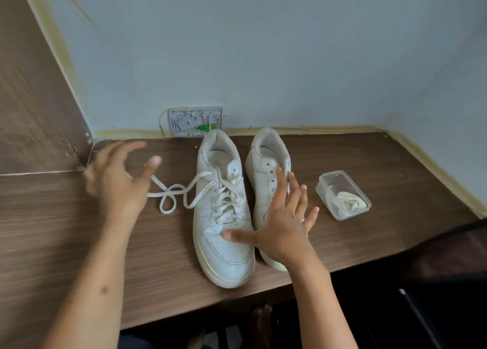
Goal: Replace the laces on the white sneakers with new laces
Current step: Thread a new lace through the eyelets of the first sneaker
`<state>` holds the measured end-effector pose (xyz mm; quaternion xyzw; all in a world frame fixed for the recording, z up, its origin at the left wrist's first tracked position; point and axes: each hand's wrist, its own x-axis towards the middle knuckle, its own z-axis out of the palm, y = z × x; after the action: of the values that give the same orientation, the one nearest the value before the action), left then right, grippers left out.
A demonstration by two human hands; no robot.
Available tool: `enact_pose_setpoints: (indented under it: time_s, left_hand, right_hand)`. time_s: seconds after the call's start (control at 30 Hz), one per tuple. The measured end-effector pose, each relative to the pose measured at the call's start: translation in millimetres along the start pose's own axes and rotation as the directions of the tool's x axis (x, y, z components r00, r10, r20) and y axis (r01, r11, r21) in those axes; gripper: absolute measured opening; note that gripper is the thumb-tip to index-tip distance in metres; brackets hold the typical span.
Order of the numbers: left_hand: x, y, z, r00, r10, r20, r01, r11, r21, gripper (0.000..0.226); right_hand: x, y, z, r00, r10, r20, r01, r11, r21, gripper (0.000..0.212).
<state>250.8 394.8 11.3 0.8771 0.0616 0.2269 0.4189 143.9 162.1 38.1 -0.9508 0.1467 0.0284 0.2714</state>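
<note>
White leather lies under the right hand (283, 224), which is spread wide with straight fingers, holding nothing: its palm is over the unlaced sneaker (266, 174) and its thumb reaches across onto the toe of the laced sneaker (224, 217). The left hand (118, 180) hangs over the wooden table (66, 230), blurred, fingers loosely apart, gripping nothing that I can make out. The loose lace end (174, 193) trails in loops from the top eyelets of the laced sneaker towards that hand, just beside its fingers. Both sneakers stand side by side, toes towards the person, heels to the wall. So the left hand looks nearer for pulling the lace out sideways, while the right steadies the pair. A clear plastic box (342, 194) holding bundled laces (347, 203) sits right of the sneakers, near the right hand.
</note>
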Motion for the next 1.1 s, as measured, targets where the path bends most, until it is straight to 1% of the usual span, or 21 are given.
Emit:
enact_pose_setpoints:
  time_s: [0.03,0.1,0.17,0.23,0.27,0.3,0.33,0.4,0.43,0.47,0.5,0.53,0.57,0.6,0.67,0.77,0.83,0.87,0.93,1.03,1.1]
  left_hand:
    - [-2,6,4,0.991,0.126,0.047,-0.125,0.992,-0.014,0.037]
    - [-9,20,13,0.941,0.320,0.112,-0.320,0.947,-0.019,0.032]
    - [-16,30,22,0.893,0.424,0.151,-0.427,0.904,-0.010,0.033]
    - [-19,33,26,0.882,0.456,0.122,-0.460,0.888,0.013,0.032]
    - [-18,32,26,0.889,0.449,0.086,-0.452,0.892,0.024,0.026]
    - [-16,30,25,0.909,0.414,0.041,-0.415,0.909,0.028,0.021]
    - [-14,27,21,0.939,0.343,-0.014,-0.342,0.939,0.019,0.018]
    - [-6,18,11,0.983,0.125,-0.136,-0.131,0.990,-0.041,0.024]
    - [-3,12,4,0.983,0.009,-0.183,-0.021,0.998,-0.064,0.027]
    - [0,6,-1,0.975,-0.095,-0.202,0.085,0.995,-0.061,0.027]
    - [2,0,-5,0.967,-0.174,-0.187,0.171,0.985,-0.030,0.025]
    - [3,-5,-5,0.967,-0.209,-0.146,0.214,0.977,0.015,0.022]
    - [3,-7,-5,0.976,-0.199,-0.092,0.205,0.978,0.050,0.021]
    - [2,-7,-2,0.988,-0.148,-0.038,0.150,0.987,0.065,0.022]
    - [-1,-1,3,0.998,0.029,0.055,-0.032,0.998,0.051,0.030]
    - [-6,18,11,0.952,0.268,0.149,-0.266,0.963,-0.032,0.033]
    - [-13,25,17,0.914,0.364,0.179,-0.361,0.931,-0.052,0.031]
    - [-15,26,19,0.904,0.389,0.179,-0.388,0.921,-0.045,0.031]
    - [-13,24,19,0.911,0.390,0.138,-0.393,0.919,0.002,0.031]
    - [-7,18,10,0.950,0.308,0.052,-0.311,0.949,0.058,0.027]
    - [-5,14,7,0.960,0.274,0.062,-0.277,0.960,0.045,0.024]
  right_hand:
    - [0,0,0,1.000,-0.001,-0.001,0.001,1.000,0.004,0.152]
    - [1,0,0,1.000,0.001,-0.005,-0.001,1.000,0.004,0.151]
    - [0,0,1,1.000,0.005,-0.004,-0.005,1.000,0.001,0.151]
    - [1,1,1,1.000,0.004,-0.003,-0.004,1.000,0.003,0.151]
    - [1,1,1,1.000,0.003,-0.003,-0.003,1.000,0.007,0.151]
    - [1,1,1,1.000,0.003,-0.004,-0.002,1.000,0.012,0.152]
    - [2,0,0,1.000,0.002,-0.003,-0.002,1.000,0.015,0.152]
    - [1,0,0,1.000,-0.001,-0.002,0.001,1.000,0.015,0.153]
    - [1,1,0,1.000,-0.003,-0.001,0.003,1.000,0.013,0.153]
    - [1,1,0,1.000,-0.003,-0.001,0.003,1.000,0.012,0.153]
    - [1,1,0,1.000,-0.003,-0.002,0.003,1.000,0.012,0.153]
    - [1,1,0,1.000,-0.002,-0.002,0.002,1.000,0.014,0.153]
    - [2,1,1,1.000,-0.001,-0.002,0.001,1.000,0.016,0.153]
    - [2,2,1,1.000,-0.001,-0.003,0.001,1.000,0.016,0.153]
    - [2,1,1,1.000,-0.002,-0.003,0.002,1.000,0.019,0.153]
    - [1,1,1,1.000,-0.002,-0.008,0.002,1.000,0.013,0.153]
    - [1,2,1,1.000,-0.002,-0.009,0.002,1.000,0.014,0.153]
    - [1,2,1,1.000,-0.003,-0.011,0.003,1.000,0.014,0.153]
    - [2,2,1,1.000,-0.001,-0.010,0.001,1.000,0.011,0.152]
    - [2,1,2,1.000,0.004,-0.013,-0.003,1.000,0.014,0.152]
    - [2,1,2,1.000,0.004,-0.021,-0.003,1.000,0.017,0.151]
